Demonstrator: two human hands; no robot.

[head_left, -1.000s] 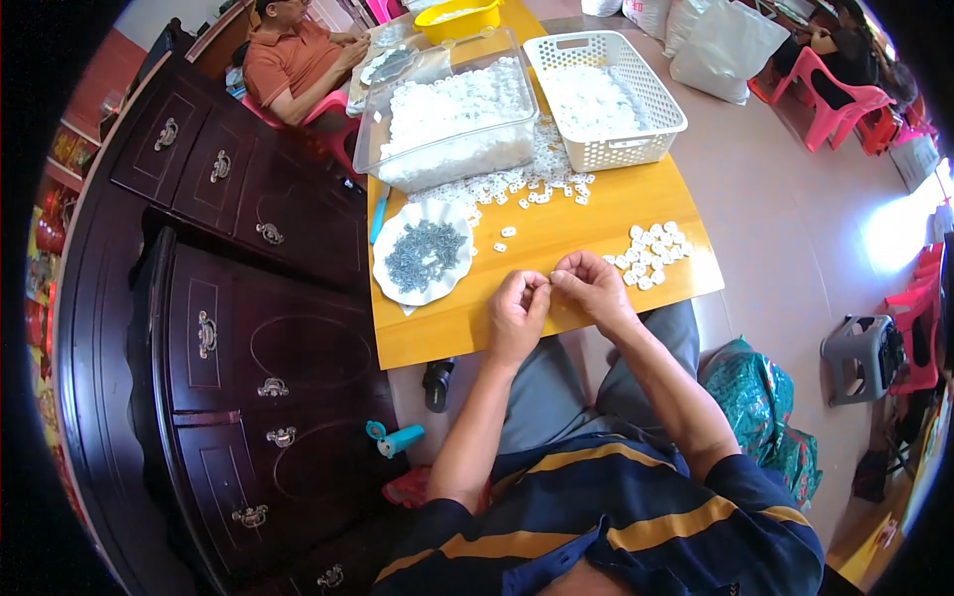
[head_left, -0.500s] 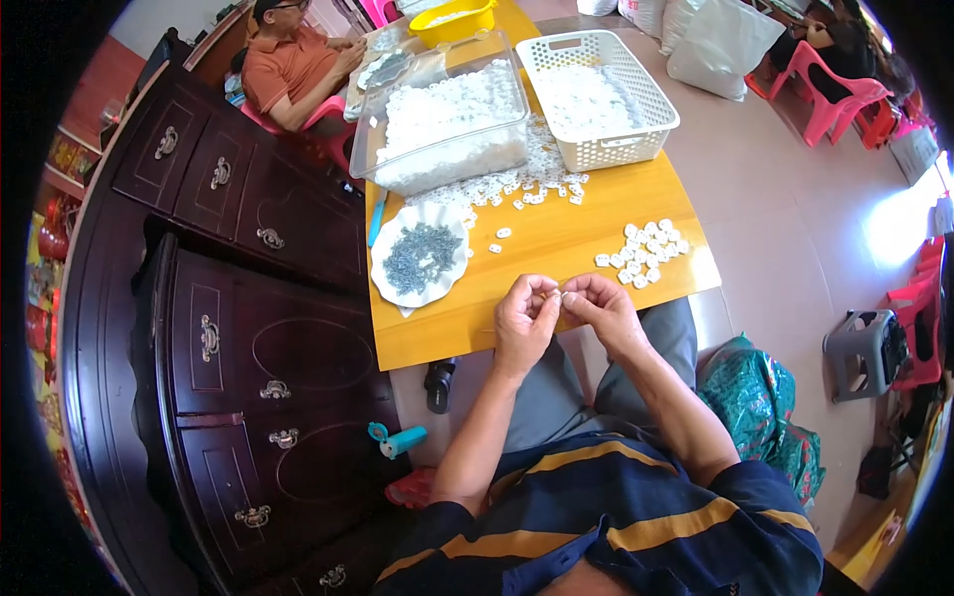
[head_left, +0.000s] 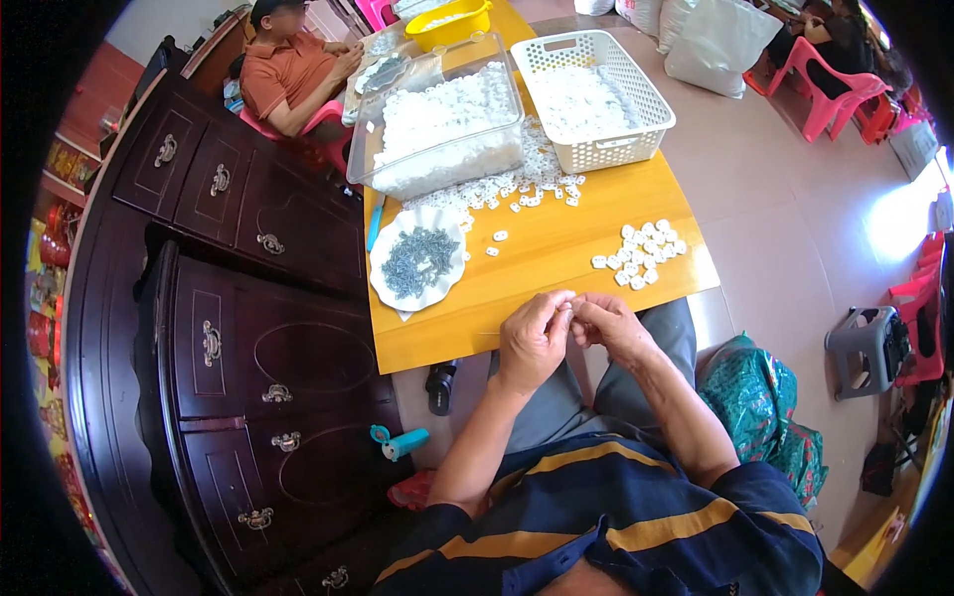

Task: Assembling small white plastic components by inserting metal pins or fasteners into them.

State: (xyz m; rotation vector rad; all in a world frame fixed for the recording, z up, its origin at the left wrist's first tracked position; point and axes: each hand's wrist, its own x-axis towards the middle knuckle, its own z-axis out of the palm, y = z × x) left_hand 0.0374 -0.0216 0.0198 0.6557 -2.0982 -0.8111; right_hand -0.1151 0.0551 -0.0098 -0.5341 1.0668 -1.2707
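Note:
My left hand [head_left: 532, 340] and my right hand [head_left: 609, 326] meet at the table's near edge, both with fingertips pinched together. Whatever lies between those fingertips is too small and covered to make out. Right of them, a loose group of small white plastic pieces with two holes [head_left: 649, 250] rests on the wooden table [head_left: 556, 260]. On the left stands a white scalloped plate [head_left: 452, 280] holding many small grey metal pieces, apparently screws [head_left: 417, 260]. Two single white pieces [head_left: 500, 236] lie between plate and group.
A clear tub [head_left: 467, 161] and a cream perforated basket [head_left: 618, 149], both filled with white pieces, stand farther back, with more pieces scattered before them. A blue pen-like tool [head_left: 375, 223] lies by the plate. Dark cabinets [head_left: 268, 328] line the left. A person [head_left: 288, 74] sits beyond.
Both hands have dropped slightly toward me. The fingers have closed in and now cover the small thing that showed between them before.

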